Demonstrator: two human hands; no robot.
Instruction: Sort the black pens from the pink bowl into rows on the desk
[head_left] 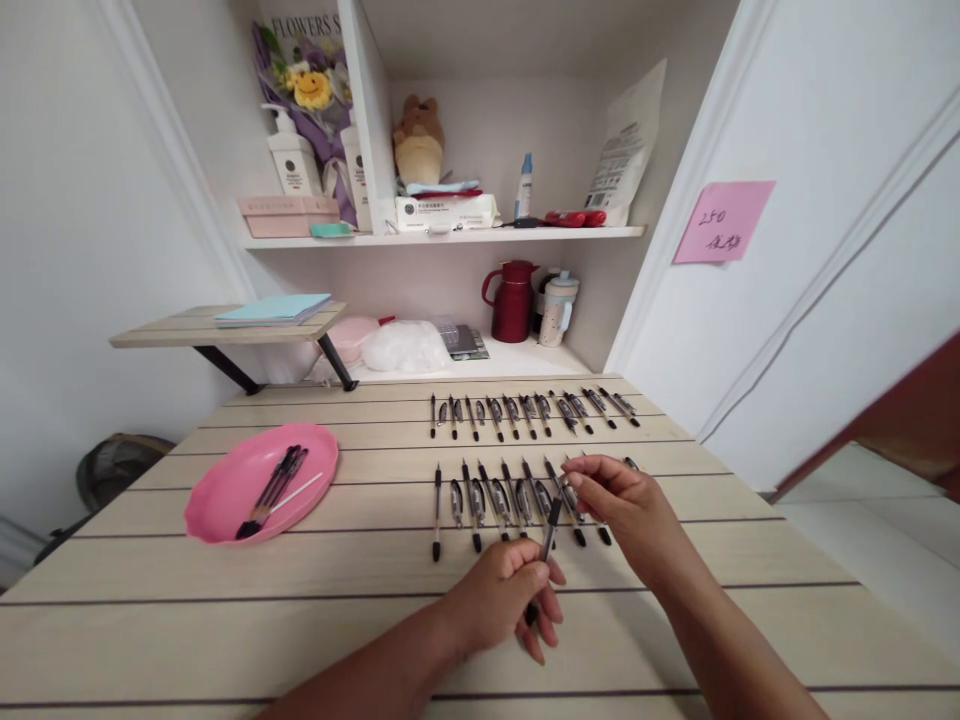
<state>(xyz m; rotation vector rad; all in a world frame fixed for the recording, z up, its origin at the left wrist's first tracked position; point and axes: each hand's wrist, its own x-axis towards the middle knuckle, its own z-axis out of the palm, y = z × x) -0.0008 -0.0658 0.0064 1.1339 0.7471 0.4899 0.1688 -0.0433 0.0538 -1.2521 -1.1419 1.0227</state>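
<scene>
My left hand (506, 595) grips a black pen (550, 535) between thumb and fingers, tilted above the table. One end of the pen points up toward my right hand (626, 505). The right thumb and fingertips are pinched just past that end; what they hold, if anything, is too small to make out. Under and beyond the hands lies a row of pens with black ends (437, 510), with small dark clip-like pieces (457, 503) between them. My hands cover part of this row. Farther back is a second, similar row of pens (474, 418).
On the left a pink tray (206, 490) holds several pens (274, 490) and a thin white stick (298, 490). A small raised shelf (165, 328) with blue paper (274, 309) stands behind it. At the back, a cabinet holds a red jug (514, 303) and a pale cup (557, 310).
</scene>
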